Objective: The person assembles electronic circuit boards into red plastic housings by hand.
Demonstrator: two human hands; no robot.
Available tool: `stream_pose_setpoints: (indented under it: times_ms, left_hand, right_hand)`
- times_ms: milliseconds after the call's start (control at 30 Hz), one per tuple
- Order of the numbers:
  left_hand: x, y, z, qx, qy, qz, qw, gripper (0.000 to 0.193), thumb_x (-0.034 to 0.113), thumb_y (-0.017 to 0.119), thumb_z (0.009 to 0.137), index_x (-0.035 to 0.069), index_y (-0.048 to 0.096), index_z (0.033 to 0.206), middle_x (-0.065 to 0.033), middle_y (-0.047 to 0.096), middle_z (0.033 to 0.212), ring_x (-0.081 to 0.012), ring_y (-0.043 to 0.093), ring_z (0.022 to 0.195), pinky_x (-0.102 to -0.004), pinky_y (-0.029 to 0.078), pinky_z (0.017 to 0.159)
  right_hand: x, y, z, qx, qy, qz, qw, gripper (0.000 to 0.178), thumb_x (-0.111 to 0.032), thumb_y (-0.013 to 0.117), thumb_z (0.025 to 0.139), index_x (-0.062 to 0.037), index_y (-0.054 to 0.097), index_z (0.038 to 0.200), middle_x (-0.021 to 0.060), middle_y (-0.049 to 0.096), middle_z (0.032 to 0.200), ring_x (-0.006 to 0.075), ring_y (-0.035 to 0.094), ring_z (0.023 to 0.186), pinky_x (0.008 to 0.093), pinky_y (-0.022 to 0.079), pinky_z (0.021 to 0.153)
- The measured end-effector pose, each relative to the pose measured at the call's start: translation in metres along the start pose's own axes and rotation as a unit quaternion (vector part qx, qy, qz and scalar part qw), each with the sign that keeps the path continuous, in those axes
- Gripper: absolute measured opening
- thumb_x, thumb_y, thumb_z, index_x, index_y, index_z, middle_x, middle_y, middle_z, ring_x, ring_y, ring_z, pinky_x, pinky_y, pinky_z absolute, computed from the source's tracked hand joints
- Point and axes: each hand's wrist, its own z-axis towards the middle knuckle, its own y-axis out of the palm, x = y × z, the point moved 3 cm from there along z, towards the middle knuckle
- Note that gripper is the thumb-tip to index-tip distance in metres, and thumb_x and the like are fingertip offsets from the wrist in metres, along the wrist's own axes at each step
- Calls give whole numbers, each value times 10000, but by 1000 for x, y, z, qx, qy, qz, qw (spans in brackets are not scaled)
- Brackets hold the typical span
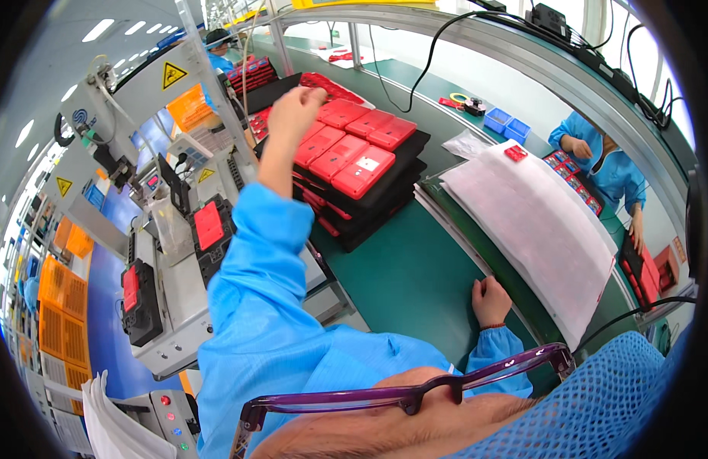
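My left hand (pixel 294 115) reaches across the far left part of a tray of flat red plastic cases (pixel 340 157). Its fingers are bent and pressed together at the back rows; whatever they may hold is hidden behind them. The cases lie in rows on a black tray (pixel 396 170), which tops a stack of similar trays with red edges showing between them. Low on the right, my right hand (pixel 491 301) rests as a loose fist at the edge of the green table (pixel 392 279), with nothing showing in it.
Left of me stands a machine with two black fixtures, each bearing a red case (pixel 208 226). White sheets (pixel 533 222) lie on a raised board at right, a small red piece (pixel 515 154) on top. Blue bins (pixel 507 125) stand beyond. A co-worker in blue (pixel 610 164) works at far right.
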Motion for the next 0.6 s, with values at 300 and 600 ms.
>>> stream_pose_setpoints:
  times_ms: [300,600]
  left_hand:
    - [-131,72,60,-225,-207,202,930,751,647,398,897,18,630,1234,-233,564,1317,-345,516,1271,-459,377,1054]
    - [-170,55,83,-212,-137,175,952,701,555,410,918,-59,624,1179,-318,567,1227,-414,529,1215,-455,380,1038]
  right_hand:
    - [-141,13,100,-128,6,425,896,401,-350,562,938,30,663,861,69,633,706,134,558,686,319,450,641]
    - [-253,24,158,-304,165,578,739,325,-398,511,966,-92,535,860,11,482,713,84,393,526,243,251,440]
